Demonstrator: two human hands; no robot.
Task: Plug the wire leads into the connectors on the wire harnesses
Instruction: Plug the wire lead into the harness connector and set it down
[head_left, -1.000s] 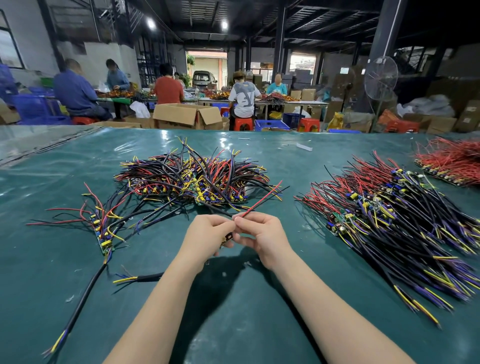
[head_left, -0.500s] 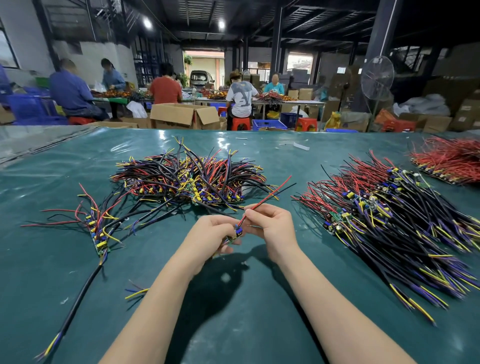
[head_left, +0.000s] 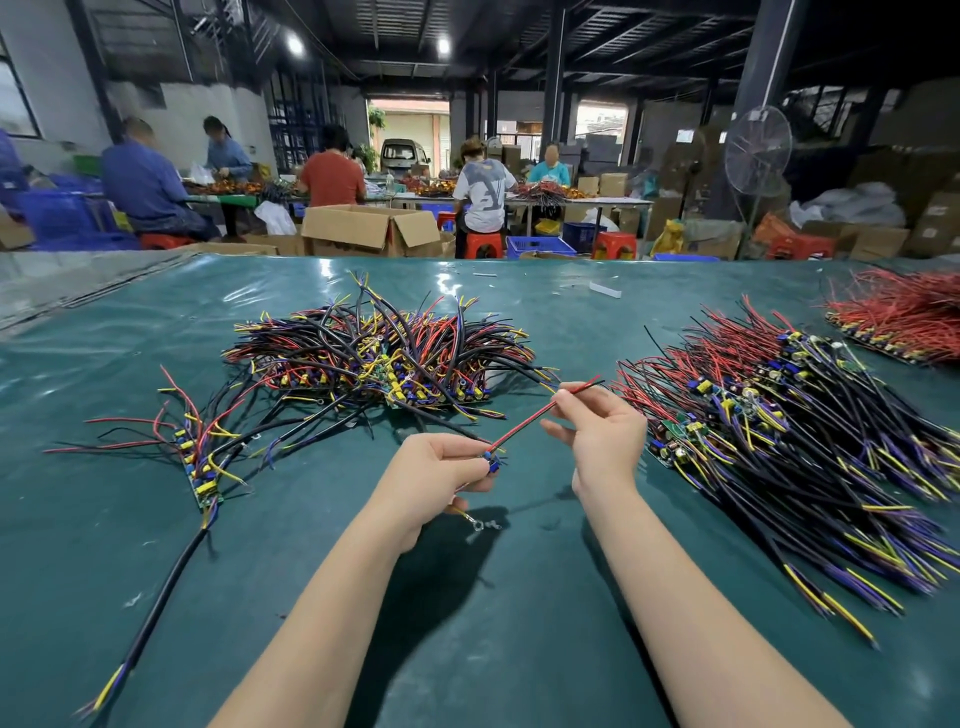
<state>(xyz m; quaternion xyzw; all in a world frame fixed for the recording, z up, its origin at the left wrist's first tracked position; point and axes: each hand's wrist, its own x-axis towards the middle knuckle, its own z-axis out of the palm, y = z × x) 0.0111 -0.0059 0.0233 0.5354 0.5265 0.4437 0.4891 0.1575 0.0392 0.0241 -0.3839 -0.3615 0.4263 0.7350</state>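
The connector (head_left: 491, 461) is half hidden in the left hand (head_left: 431, 475), only a blue nub showing, fingers pinched on it. Out of it runs the red and black wire lead (head_left: 535, 415), thin and straight, long axis aimed at two o'clock, its far end pinched by the right hand (head_left: 605, 434) above the green table (head_left: 467, 649)

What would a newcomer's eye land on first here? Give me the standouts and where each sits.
Center foreground: the left hand pinches a small blue connector while the right hand holds the red wire lead running out of it. Around them on the green table lie tangled harness piles: one behind the hands, a bigger one at right.
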